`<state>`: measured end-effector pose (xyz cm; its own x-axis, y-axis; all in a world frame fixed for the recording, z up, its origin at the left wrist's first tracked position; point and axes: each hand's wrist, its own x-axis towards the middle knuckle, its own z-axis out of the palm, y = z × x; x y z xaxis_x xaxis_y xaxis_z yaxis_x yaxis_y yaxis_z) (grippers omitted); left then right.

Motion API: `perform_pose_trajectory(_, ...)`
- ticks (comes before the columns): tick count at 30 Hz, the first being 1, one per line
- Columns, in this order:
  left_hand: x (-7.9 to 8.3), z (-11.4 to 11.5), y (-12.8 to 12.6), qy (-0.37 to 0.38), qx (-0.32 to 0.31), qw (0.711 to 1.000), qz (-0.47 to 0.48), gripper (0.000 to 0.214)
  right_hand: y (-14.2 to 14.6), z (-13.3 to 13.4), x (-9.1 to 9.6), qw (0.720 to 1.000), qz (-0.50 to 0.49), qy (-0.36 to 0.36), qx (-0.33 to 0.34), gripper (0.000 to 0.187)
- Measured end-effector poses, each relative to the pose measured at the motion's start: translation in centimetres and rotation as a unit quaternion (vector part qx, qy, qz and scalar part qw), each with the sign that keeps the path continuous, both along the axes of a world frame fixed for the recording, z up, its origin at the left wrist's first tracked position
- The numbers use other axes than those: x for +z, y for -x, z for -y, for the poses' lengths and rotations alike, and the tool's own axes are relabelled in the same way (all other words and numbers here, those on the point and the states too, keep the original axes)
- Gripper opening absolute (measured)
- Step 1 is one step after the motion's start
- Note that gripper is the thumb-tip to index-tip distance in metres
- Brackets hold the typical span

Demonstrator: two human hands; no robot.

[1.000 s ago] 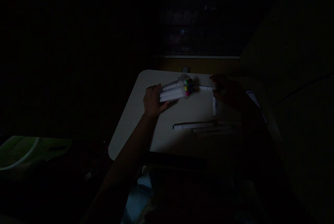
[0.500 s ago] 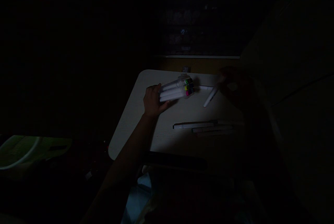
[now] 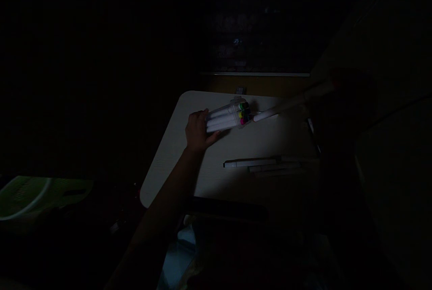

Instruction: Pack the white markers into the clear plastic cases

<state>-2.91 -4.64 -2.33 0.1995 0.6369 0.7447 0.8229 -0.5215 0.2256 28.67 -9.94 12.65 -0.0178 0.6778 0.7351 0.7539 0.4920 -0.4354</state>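
Note:
My left hand is closed around the base of a clear plastic case, which lies tilted above the white tabletop. White markers fill part of it, and their green, yellow, pink and dark ends face right. In deep shadow, my right hand grips a white marker by its far end. The tip of that marker is close to the case's opening; whether it touches I cannot tell. Behind it another white marker lies on the table, partly hidden.
Several loose markers lie near the middle and right of the small white table. A dark marker-like object is by its right edge. A green basket-like item is at lower left. The scene is very dark.
My right hand has moved right and raised the marker into a flatter slant, its tip now nearer the case. My left hand and the case have stayed put.

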Motion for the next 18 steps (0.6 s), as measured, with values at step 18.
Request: perform_pose_trajectory(18,0.0,-0.2,-0.1,-0.032,-0.002,0.999,-0.019,0.079,2.3,0.4,-0.8,0.994,-0.037,-0.088,-0.046,0.025)
